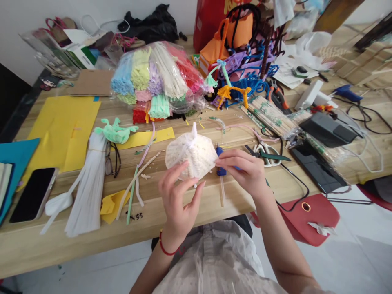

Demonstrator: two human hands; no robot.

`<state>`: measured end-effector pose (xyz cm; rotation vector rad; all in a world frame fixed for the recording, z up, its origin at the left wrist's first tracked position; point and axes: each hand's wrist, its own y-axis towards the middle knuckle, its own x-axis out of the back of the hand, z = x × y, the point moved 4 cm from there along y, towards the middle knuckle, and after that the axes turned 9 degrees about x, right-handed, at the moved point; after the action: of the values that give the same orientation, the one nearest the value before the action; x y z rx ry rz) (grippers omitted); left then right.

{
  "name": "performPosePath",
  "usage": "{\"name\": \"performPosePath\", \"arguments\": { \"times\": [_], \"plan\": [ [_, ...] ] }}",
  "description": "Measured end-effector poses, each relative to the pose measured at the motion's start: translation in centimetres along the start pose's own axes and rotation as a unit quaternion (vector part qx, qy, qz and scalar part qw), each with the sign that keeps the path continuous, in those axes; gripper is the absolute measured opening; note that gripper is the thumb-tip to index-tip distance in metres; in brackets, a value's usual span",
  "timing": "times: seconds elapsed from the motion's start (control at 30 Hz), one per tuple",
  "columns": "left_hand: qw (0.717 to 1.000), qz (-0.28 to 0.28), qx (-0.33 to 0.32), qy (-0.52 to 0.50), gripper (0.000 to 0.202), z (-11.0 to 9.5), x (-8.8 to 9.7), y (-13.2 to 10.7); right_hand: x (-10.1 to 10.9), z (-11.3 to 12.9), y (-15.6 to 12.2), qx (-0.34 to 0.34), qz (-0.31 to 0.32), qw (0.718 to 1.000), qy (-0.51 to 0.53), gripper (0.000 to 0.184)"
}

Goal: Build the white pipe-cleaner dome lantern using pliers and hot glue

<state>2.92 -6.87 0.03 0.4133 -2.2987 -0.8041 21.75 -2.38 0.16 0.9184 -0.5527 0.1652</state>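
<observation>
A white dome-shaped craft piece [200, 149], like a small umbrella top with ribs and a fuzzy pointed tip, is held above the table in front of me. My left hand [177, 200] supports its near left side with curled fingers and thumb. At the right corner of the piece, my right hand [245, 167] pinches the edge between thumb and fingertips. Just behind that hand lies a blue glue gun [220, 163], partly covered, with a clear glue stick [222, 192] pointing toward me. White-handled scissors [271, 159] rest to the right.
A bag of colored pipe cleaners [157, 75] sits at the back. On the left are white pipe cleaners [87, 192], a phone [33, 195] and yellow sheets [61, 130]. Pliers [278, 98] and a dark phone [318, 167] lie right. A red bag [309, 218] is below the edge.
</observation>
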Motion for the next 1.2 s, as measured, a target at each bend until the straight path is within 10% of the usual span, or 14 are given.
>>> {"name": "performPosePath", "arguments": {
  "times": [0.47, 0.67, 0.87, 1.2],
  "plan": [
    [0.983, -0.073, -0.076, 0.15, 0.023, -0.6, -1.2, 0.8, -1.1, 0.4, -0.8, -0.085, -0.049, 0.995, -0.013, 0.019],
    [0.984, -0.079, -0.086, 0.134, 0.021, -0.1, -1.4, 0.9, -0.3, -1.6, -4.4, -0.186, 0.132, 0.966, -0.125, 0.072],
    [0.981, -0.063, -0.117, 0.144, 0.026, -0.3, -2.0, 0.9, -1.4, -3.8, -8.1, -0.238, 0.199, 0.927, -0.213, 0.062],
    [0.974, -0.071, -0.154, 0.15, 0.033, 0.1, -2.4, 0.2, 2.2, -0.1, -9.0, -0.253, -0.094, 0.954, -0.128, 0.042]
  ]
}}
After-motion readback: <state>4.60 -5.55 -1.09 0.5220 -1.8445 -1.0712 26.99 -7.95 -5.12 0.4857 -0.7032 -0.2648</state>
